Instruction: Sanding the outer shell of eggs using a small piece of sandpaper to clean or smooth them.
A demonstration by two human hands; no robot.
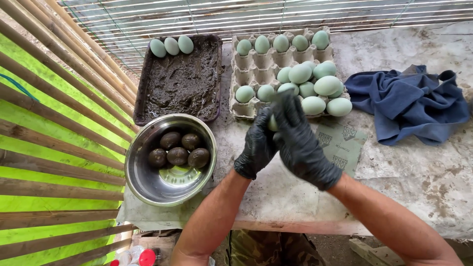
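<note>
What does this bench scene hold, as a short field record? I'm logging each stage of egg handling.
left hand: black-gloved left hand cupping a pale green egg
right hand: black-gloved right hand over the same egg
carton: grey pulp egg tray, pale eggs piled
bowl: round steel bowl, five dark coated eggs
tray: dark mud-filled tray
cloth: crumpled blue cloth

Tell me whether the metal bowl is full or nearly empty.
Nearly empty: the metal bowl holds only five dark coated eggs at its far side; bare shiny bottom shows.
</note>
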